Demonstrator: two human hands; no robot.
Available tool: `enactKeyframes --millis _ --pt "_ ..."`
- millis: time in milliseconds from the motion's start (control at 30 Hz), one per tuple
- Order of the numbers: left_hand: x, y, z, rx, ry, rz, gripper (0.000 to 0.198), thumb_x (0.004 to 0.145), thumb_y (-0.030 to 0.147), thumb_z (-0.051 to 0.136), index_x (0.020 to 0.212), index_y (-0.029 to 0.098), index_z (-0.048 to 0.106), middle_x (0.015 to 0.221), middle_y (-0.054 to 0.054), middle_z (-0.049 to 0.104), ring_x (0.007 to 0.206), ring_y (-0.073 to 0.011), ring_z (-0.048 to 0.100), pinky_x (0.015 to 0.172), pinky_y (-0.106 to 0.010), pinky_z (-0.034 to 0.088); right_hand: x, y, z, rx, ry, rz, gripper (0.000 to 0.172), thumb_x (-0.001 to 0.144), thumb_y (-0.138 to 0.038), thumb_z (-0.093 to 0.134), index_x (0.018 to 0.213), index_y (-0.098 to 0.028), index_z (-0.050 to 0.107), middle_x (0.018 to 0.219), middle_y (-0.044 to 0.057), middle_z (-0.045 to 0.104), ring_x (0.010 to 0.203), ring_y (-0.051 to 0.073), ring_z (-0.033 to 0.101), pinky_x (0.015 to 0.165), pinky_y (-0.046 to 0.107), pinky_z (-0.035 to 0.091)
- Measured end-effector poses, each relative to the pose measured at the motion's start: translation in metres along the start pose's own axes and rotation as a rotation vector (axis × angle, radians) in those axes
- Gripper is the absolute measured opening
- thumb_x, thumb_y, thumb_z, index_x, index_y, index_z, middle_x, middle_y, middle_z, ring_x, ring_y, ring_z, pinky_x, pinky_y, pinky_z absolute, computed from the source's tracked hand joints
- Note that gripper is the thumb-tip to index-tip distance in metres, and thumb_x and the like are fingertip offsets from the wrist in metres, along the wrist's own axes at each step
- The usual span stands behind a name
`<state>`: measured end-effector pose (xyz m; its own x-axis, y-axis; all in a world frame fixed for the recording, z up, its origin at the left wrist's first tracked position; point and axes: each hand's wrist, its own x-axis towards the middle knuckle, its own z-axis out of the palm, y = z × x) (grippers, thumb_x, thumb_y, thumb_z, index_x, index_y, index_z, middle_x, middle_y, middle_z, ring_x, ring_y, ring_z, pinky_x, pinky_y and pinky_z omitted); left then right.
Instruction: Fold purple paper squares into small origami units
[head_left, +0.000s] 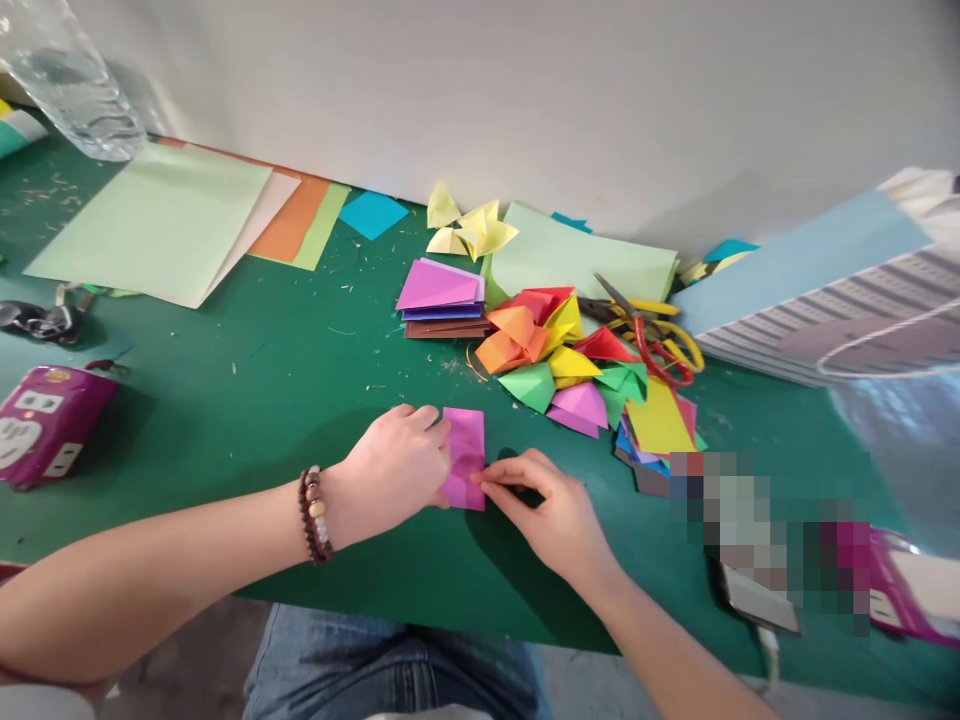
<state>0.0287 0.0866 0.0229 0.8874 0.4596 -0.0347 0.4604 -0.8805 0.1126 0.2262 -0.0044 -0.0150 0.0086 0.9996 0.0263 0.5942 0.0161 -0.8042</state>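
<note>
Pink paper (465, 455): a folded piece, flat on the green table (300, 380), between both hands.
Left hand (394, 470): fingers loosely bent, pressing the paper's left edge down without gripping it.
Right hand (555, 510): fingertips pinched on its lower right edge.
Behind: folded coloured pieces (562, 360), scissors (646, 338).

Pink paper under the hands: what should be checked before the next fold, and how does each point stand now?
1. Pink paper lies on the green table: ok.
2. Left hand presses its left side down: ok.
3. Right hand pinches its lower right edge: ok.
4. Edges line up squarely: cannot tell, the hands cover part of them.
5. Scissors and folded pieces lie apart from the paper: ok.
</note>
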Motion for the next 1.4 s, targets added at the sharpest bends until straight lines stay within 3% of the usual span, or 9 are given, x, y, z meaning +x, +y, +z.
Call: enactKeyframes --millis 267,1067,1233,1400 --pt "0.000 -0.002 0.006 0.017 0.012 0.022 0.036 0.078 0.048 0.073 0.087 0.013 0.070 0.106 -0.011 0.067 0.099 -0.0257 0.058 0.073 -0.035 0.047 0.003 0.000 -0.002 -0.051 0.051 0.064 0.005 0.083 -0.024 0.066 0.084 -0.025 0.071 0.081 0.001 0.065 0.073 0.015 0.068 0.069 0.027 0.058" --pt "0.001 -0.001 0.004 -0.011 -0.014 -0.004 0.040 0.074 0.052 0.074 0.085 0.014 0.070 0.104 -0.011 0.067 0.096 -0.0249 0.058 0.069 -0.033 0.045 0.060 0.020 -0.007 -0.052 0.156 0.055 0.015 0.084 -0.035 0.064 0.086 -0.020 0.068 0.087 0.006 0.073 0.074 0.018 0.068 0.071 0.033 0.055" --pt "0.000 0.000 0.004 -0.007 -0.009 -0.016 0.039 0.075 0.051 0.074 0.087 0.014 0.070 0.105 -0.011 0.067 0.096 -0.0237 0.058 0.070 -0.033 0.046 0.061 0.016 -0.014 -0.247 0.127 -0.153 0.016 0.088 -0.034 0.059 0.094 -0.022 0.069 0.084 0.004 0.070 0.061 0.014 0.059 0.060 0.029 0.051" --pt "0.000 0.000 0.006 -0.012 0.010 -0.018 0.038 0.076 0.051 0.073 0.085 0.015 0.070 0.105 -0.011 0.067 0.095 -0.0229 0.059 0.070 -0.032 0.045 0.068 0.018 -0.019 -0.415 0.038 -0.404 0.019 0.092 -0.034 0.056 0.083 -0.022 0.068 0.079 0.004 0.067 0.070 0.016 0.063 0.061 0.028 0.050"
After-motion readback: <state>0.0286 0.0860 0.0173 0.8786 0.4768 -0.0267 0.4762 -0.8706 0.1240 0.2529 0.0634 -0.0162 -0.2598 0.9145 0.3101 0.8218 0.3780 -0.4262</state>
